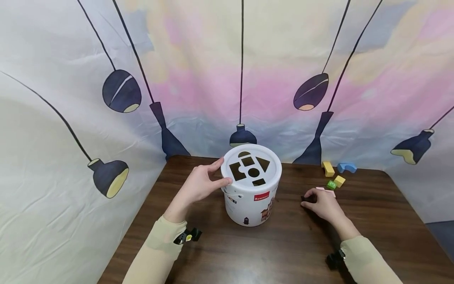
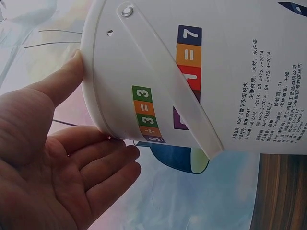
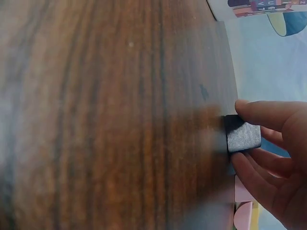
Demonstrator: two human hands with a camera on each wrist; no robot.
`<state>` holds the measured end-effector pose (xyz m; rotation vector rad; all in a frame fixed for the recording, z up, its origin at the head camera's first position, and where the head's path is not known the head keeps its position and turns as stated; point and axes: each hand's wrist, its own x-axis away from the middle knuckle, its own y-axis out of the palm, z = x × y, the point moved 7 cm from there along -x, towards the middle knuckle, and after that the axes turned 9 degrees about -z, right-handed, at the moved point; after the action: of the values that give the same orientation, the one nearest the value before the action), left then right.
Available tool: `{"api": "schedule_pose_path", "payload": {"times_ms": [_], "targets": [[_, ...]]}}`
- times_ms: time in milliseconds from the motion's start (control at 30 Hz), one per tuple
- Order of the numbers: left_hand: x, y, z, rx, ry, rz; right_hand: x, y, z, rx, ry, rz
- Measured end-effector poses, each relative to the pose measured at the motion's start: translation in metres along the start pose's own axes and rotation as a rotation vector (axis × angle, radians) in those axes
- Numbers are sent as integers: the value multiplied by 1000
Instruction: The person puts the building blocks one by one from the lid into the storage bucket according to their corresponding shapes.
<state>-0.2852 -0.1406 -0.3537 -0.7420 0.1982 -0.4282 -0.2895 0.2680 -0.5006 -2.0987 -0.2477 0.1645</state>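
Note:
A white bucket stands upright, its white lid pierced by several shaped holes. My left hand touches the rim with the thumb and index finger. In the left wrist view, the other fingers of the left hand hang relaxed beside the bucket's wall. To the right of the bucket, my right hand pinches a small dark block low over the table. The right wrist view shows this block between the thumb and fingers; whether it touches the table I cannot tell.
Behind the right hand lie a yellow arch block, a blue arch block, a small yellow block, a green block and a pink block. A patterned cloth hangs behind the wooden table.

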Motion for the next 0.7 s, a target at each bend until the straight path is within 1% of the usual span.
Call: {"api": "schedule_pose_path", "payload": {"times_ms": [133, 267, 367, 533, 700], "targets": [[2, 0, 1, -9, 2, 1, 0, 2, 0, -17, 11, -1], [1, -2, 0, -20, 2, 20, 0, 2, 0, -37, 0, 13], [0, -3, -1, -27, 4, 34, 2, 2, 1, -67, 7, 2], [0, 0, -5, -21, 4, 20, 8, 3, 5, -100, 40, -18], [-1, 1, -5, -12, 8, 20, 12, 1, 7, -164, 34, -28]]}}
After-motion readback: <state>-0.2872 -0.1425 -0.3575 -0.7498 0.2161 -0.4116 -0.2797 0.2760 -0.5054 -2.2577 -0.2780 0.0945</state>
